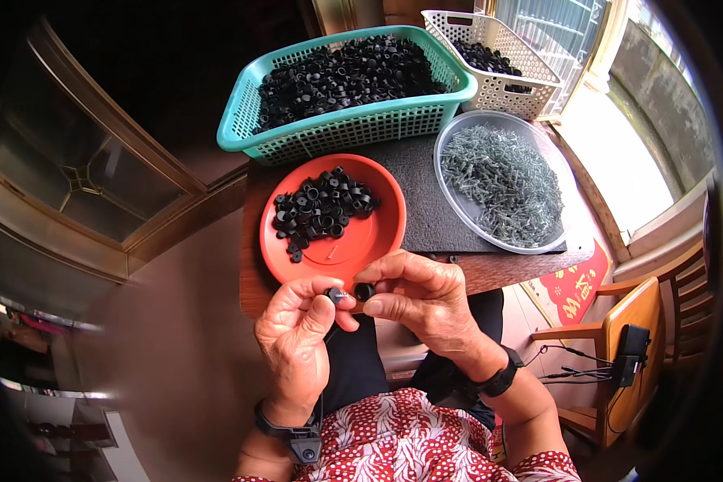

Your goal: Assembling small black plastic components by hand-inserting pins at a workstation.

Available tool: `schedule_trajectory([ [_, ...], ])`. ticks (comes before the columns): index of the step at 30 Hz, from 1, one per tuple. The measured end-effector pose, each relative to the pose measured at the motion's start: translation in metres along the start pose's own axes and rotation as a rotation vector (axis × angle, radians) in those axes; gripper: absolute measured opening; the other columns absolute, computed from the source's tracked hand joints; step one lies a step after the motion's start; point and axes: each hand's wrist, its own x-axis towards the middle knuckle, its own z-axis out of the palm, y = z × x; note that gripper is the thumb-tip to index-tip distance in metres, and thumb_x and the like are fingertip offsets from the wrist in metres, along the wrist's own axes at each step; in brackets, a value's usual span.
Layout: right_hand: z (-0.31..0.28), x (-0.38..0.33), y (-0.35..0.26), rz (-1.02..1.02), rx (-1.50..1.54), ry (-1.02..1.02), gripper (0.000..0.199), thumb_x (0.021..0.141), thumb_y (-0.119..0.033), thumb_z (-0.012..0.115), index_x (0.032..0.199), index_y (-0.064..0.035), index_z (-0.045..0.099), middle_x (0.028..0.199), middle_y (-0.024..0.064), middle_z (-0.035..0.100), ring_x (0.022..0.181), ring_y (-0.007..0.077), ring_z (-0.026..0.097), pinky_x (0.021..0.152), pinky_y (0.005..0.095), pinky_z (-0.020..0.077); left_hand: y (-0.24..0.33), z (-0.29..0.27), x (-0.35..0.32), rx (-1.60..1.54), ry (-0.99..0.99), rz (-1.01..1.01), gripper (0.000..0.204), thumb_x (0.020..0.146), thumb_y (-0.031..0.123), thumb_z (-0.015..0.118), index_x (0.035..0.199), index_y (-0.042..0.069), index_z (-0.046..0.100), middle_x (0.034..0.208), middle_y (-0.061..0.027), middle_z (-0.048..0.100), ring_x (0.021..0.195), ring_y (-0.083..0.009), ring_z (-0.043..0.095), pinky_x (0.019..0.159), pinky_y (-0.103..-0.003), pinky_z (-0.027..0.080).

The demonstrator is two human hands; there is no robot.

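Just in front of the orange-red plate [377, 247], my two hands are close together. My left hand [292, 351] pinches a small black cap [333, 295] with a shiny metal screw at it. Between thumb and fingertips, my right hand [430, 301] grips another small black cap [364, 291], its hollow end showing. The two caps are a short gap apart. Several loose black caps [327, 201] are heaped on the plate, where a single screw [332, 252] also lies. To the right, a clear plastic bowl [467, 210] holds a pile of silvery screws [510, 181].
A teal basket [345, 132] full of black parts stands at the back of the table [253, 281]. Beside it is a white perforated basket [506, 100] with more. A dark mat [426, 217] lies under the bowl. A wooden chair [631, 321] with a black device and cables stands at right.
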Motion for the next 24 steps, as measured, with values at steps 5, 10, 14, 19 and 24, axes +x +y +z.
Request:
schedule_trajectory([
  [5, 0.002, -0.011, 0.006, -0.047, 0.061, 0.153, 0.024, 0.077, -0.002, 0.072, 0.099, 0.0016, 0.062, 0.089, 0.0027, 0.061, 0.081, 0.0070, 0.058, 0.070, 0.0214, 0.0501, -0.005, 0.010, -0.005, 0.063, 0.029, 0.078, 0.023, 0.089, 0.016, 0.060, 0.097, -0.004, 0.056, 0.083, -0.0105, 0.062, 0.069, -0.0152, 0.057, 0.067, -0.025, 0.047],
  [10, 0.000, -0.017, 0.004, -0.238, -0.293, 0.157, 0.024, 0.073, -0.003, 0.073, 0.094, -0.0004, 0.063, 0.080, 0.0050, 0.059, 0.072, 0.0103, 0.058, 0.061, 0.0226, 0.0472, -0.008, 0.016, -0.009, 0.079, 0.002, 0.123, 0.021, 0.088, 0.014, 0.060, 0.098, -0.005, 0.056, 0.085, -0.0097, 0.062, 0.073, -0.0140, 0.058, 0.069, -0.025, 0.047],
  [14, 0.000, -0.020, 0.003, -0.307, -0.401, 0.203, 0.025, 0.070, -0.004, 0.075, 0.093, -0.0018, 0.064, 0.074, 0.0048, 0.058, 0.063, 0.0128, 0.053, 0.056, 0.0245, 0.0436, -0.011, 0.021, -0.011, 0.083, -0.017, 0.122, 0.021, 0.088, 0.013, 0.061, 0.098, -0.005, 0.057, 0.087, -0.0085, 0.062, 0.076, -0.0125, 0.057, 0.073, -0.024, 0.046],
  [19, 0.004, -0.024, 0.004, -0.231, -0.332, 0.226, 0.025, 0.071, -0.004, 0.075, 0.094, -0.0008, 0.063, 0.075, 0.0050, 0.059, 0.064, 0.0123, 0.053, 0.057, 0.0242, 0.0435, -0.017, 0.021, -0.013, 0.166, 0.038, 0.174, 0.022, 0.087, 0.014, 0.063, 0.098, -0.005, 0.057, 0.089, -0.0079, 0.062, 0.080, -0.0126, 0.057, 0.077, -0.023, 0.046],
  [24, 0.006, -0.027, 0.008, -0.248, -0.294, 0.248, 0.023, 0.074, -0.003, 0.072, 0.095, 0.0010, 0.063, 0.080, 0.0063, 0.060, 0.066, 0.0104, 0.055, 0.058, 0.0235, 0.0446, -0.014, 0.021, -0.014, 0.093, 0.001, 0.124, 0.023, 0.086, 0.014, 0.064, 0.098, -0.004, 0.057, 0.089, -0.0088, 0.061, 0.082, -0.0138, 0.057, 0.080, -0.025, 0.046],
])
